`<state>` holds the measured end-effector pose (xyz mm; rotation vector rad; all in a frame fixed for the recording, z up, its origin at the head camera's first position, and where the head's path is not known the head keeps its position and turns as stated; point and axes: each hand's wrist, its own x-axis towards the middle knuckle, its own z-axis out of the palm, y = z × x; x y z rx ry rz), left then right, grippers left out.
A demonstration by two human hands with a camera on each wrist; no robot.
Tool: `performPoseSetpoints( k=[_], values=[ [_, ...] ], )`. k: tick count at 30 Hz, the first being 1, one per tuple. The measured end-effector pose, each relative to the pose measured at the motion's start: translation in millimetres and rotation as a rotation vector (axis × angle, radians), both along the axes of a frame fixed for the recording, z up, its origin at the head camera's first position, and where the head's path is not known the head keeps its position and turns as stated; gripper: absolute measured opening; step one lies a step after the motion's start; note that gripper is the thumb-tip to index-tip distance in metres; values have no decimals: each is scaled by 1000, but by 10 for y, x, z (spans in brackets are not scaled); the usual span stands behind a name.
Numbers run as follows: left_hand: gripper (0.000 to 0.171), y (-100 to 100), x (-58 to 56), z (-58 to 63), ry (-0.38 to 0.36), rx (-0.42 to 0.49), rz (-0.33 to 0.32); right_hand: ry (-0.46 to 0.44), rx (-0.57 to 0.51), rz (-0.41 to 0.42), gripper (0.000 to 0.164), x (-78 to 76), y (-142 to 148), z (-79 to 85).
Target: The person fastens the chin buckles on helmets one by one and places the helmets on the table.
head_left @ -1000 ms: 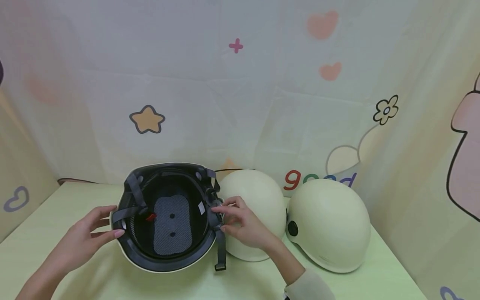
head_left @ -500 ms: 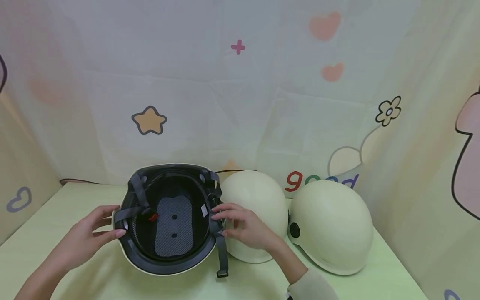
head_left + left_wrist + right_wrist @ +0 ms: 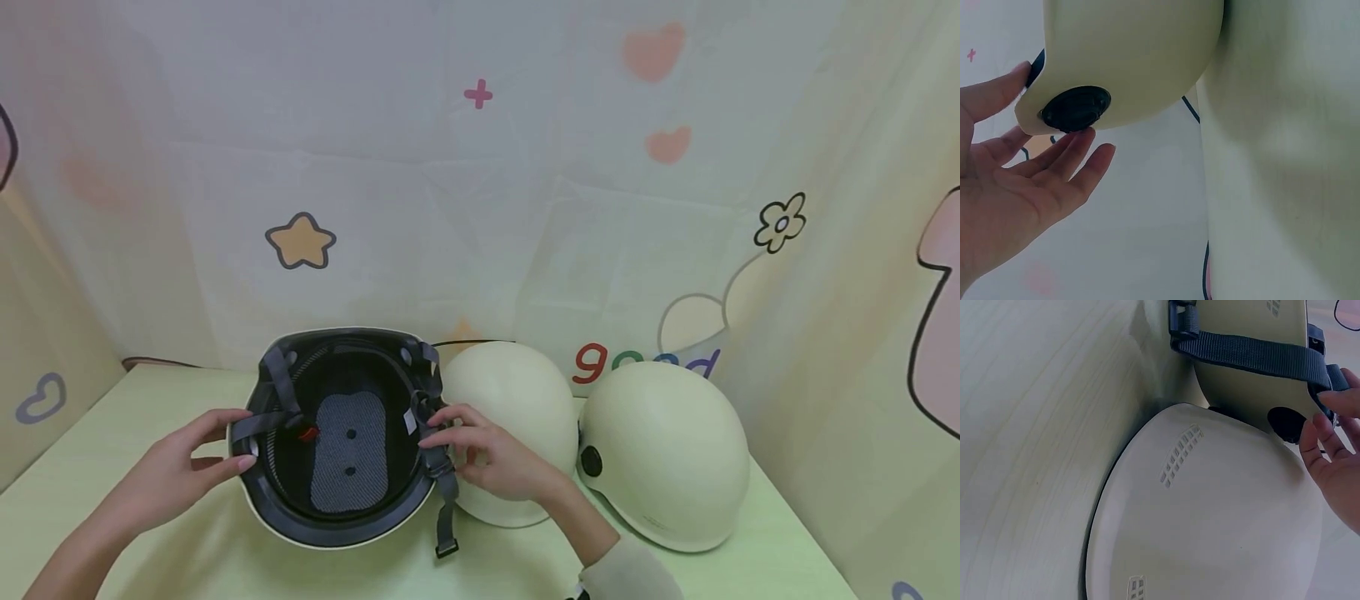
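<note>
An upturned cream helmet (image 3: 330, 532) faces me with its black lining, a grey mesh pad (image 3: 349, 475) and dark straps showing. My left hand (image 3: 168, 479) holds its left rim, thumb on the inner edge and fingers outside. In the left wrist view those fingers lie under the shell (image 3: 1141, 56), one by a round black fitting (image 3: 1077, 108). My right hand (image 3: 498, 454) pinches the dark chin strap (image 3: 444, 483) at the right rim. The strap's loose end hangs down outside, ending in a black buckle (image 3: 447, 548). A red tab (image 3: 308, 434) shows on the left strap.
A second cream helmet (image 3: 517, 392) stands dome up right behind my right hand. Further right sits a third helmet (image 3: 667, 458), with a round black fitting on its side. All are on a pale wooden table (image 3: 247, 575) before a printed curtain (image 3: 420, 208).
My right fingers have slid a little lower along the strap, and its hanging end now slants more to the right. The left hand keeps its hold; the helmets look unmoved apart from slight view shift.
</note>
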<state>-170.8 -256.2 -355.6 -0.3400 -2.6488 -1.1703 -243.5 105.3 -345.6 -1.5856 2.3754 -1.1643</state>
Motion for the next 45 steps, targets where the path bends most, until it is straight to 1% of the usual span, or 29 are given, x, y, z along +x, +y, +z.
performPoseSetpoints(
  k=[6, 11, 14, 19, 21, 25, 28, 30, 33, 37, 39, 43, 45],
  values=[
    [49, 62, -44, 32, 11, -27, 4, 10, 13, -36, 51, 6, -24, -7],
    [45, 73, -65, 53, 37, -40, -30, 18, 21, -44, 51, 5, -27, -4],
    [40, 74, -77, 65, 73, -62, -52, 28, 27, -39, 52, 8, -24, 6],
    [35, 76, -92, 68, 141, -97, -71, 117, 35, -28, 51, 9, -26, 29],
    [32, 71, -100, 60, 171, -107, -89, 130, 43, -38, 51, 10, -32, 39],
    [29, 62, -115, 39, 227, -118, -133, 77, 67, -75, 48, 31, -41, 63],
    [28, 62, -117, 33, 240, -115, -143, 41, 84, -97, 45, 56, -44, 83],
    [27, 62, -114, 29, 237, -110, -145, 35, 88, -105, 42, 71, -44, 97],
    [27, 59, -109, 33, 230, -100, -150, 23, 62, -122, 40, 81, -53, 119],
    [28, 61, -99, 39, 216, -86, -156, -18, -3, -174, 39, 96, -74, 153],
    [28, 60, -94, 32, 222, -81, -156, -34, -36, -199, 39, 104, -88, 164],
    [29, 67, -91, 6, 270, -87, -151, -39, -102, -252, 37, 97, -104, 143],
    [29, 75, -92, -6, 291, -85, -156, -28, -130, -281, 36, 85, -103, 117]
  ],
)
